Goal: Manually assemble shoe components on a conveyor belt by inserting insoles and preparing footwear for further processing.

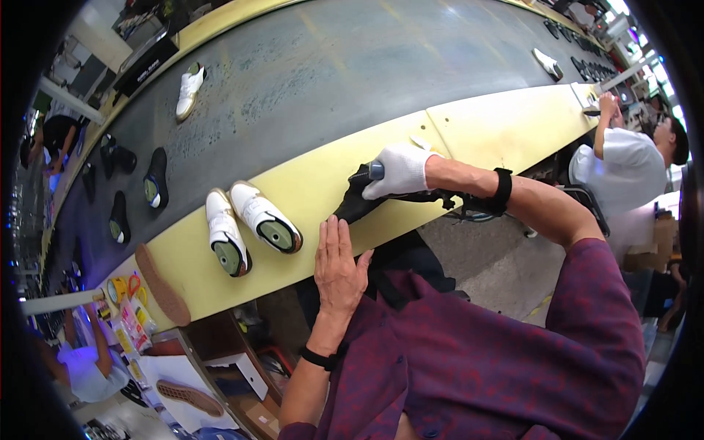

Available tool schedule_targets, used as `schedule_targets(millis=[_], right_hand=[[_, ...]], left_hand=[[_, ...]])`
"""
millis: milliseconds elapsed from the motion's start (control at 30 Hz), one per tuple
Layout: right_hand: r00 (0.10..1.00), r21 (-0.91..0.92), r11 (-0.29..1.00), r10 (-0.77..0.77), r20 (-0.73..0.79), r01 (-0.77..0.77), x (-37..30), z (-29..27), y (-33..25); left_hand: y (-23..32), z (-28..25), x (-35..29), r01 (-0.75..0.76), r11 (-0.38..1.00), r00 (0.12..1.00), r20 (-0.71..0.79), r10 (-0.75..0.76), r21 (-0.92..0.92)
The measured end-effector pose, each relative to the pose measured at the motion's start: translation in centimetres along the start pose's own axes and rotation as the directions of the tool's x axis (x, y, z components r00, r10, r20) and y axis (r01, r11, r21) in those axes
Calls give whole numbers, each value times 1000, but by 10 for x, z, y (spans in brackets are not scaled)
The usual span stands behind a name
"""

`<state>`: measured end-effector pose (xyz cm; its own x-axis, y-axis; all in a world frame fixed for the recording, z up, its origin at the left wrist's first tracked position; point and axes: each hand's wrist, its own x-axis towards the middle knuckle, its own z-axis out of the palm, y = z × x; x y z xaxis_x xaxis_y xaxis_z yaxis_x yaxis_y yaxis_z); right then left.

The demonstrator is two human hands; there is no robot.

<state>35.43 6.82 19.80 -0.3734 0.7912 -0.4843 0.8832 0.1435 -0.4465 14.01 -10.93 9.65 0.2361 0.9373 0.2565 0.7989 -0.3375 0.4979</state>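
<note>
I see my gloved right hand (400,170) clamped on a black tool (357,199) at the yellow counter (308,187) edge, my left hand (339,268) flat, open, beside two white shoes (249,224).

You stand in a shoe factory: a long grey conveyor belt (330,66) carries white shoes (249,224) and black shoes (155,180), with other workers (623,165) stationed along its yellow edge (506,125).

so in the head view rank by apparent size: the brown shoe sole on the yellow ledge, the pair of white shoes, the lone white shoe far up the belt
1. Pair of white shoes with green insides, taken together
2. Flat brown shoe sole
3. Lone white shoe on the grey belt

One shoe of the pair looks about as long as the sole. The lone shoe lies farther off, so its smallness may be distance.
</note>
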Motion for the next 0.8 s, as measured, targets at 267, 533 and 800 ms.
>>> schedule_targets(millis=[267,533,800], right_hand=[[983,283,956,117,-143,-73,-22,-36,79],[936,327,945,145,-320,-35,-35,-53,328],[603,-130,977,-205,-770,167,35,-37,259]], left_hand=[[-4,0,9,-39,998,999,24,38,50],[-28,12,95,114,993,993,-15,-114,-15],[-20,50,118,484,873,872,122,-474,-66]])
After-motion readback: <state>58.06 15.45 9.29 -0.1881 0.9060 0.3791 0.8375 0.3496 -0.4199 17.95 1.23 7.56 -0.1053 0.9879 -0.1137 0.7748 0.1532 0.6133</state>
